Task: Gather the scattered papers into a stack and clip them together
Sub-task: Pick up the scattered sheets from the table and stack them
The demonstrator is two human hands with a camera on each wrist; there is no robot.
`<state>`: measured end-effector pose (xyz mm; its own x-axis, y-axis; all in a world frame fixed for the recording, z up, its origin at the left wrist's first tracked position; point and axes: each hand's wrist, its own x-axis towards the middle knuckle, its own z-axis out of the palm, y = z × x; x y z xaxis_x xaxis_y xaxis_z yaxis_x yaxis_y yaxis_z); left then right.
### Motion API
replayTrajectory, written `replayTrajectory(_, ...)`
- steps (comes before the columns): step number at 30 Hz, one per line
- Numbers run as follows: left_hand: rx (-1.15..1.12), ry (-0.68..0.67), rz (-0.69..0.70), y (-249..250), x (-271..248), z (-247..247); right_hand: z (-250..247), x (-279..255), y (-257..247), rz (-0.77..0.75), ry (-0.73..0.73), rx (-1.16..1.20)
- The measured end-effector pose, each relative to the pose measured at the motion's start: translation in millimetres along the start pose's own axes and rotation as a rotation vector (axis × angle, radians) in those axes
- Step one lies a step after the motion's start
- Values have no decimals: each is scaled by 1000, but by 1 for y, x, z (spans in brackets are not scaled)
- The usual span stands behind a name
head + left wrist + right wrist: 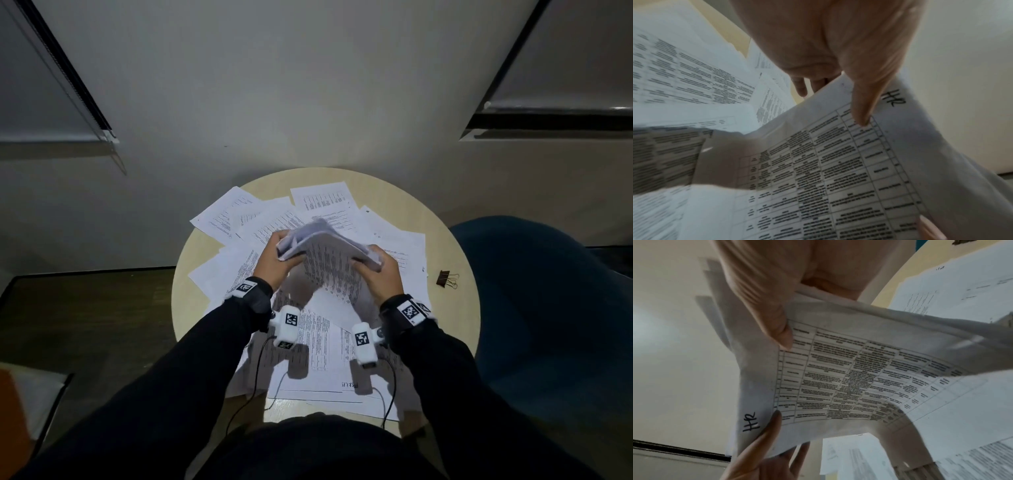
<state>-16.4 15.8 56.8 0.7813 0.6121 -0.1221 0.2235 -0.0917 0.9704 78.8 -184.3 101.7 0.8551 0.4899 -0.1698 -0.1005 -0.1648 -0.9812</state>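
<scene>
A bundle of printed sheets is lifted above the round table, bowed upward between both hands. My left hand grips its left edge and my right hand grips its right edge. In the left wrist view the thumb presses the bundle beside a handwritten "HR". In the right wrist view my right hand pinches the same bundle at its top, and the left hand's thumb holds its lower edge. Several loose papers lie scattered over the table. A dark binder clip lies at the table's right edge.
The round light-wood table stands against a pale wall. A dark blue chair sits close on the right. Cables run from both wrist cameras across the near papers. Dark floor lies to the left.
</scene>
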Motion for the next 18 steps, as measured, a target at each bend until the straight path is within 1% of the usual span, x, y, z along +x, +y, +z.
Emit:
replayTrajectory(2,-17,60,18,7,2,3,3,-2,-7,-11,36,46)
replayTrajectory(4,-55,109,69,11,3,0,-2,-1,-11,-39,76,114)
replayTrajectory(6,-118,127,92,11,2,-6,-8,-1,-8,-60,99,168)
replayTrajectory(8,-151,93,87,11,1,-9,-11,-1,-7,-42,114,191)
replayTrajectory(9,-147,61,61,10,-1,-9,-12,-2,-6,-37,109,181)
replayTrajectory(11,-90,11,10,3,-2,-8,-10,-5,-6,-28,79,188)
replayTrajectory(13,-71,-10,-20,-2,-6,-5,-6,-7,-4,-26,52,152)
replayTrajectory(15,-117,-25,-47,-5,-9,-2,-4,-7,-1,-34,72,99)
replayTrajectory(18,-108,-31,-33,-5,-11,3,1,-9,-10,-90,68,75)
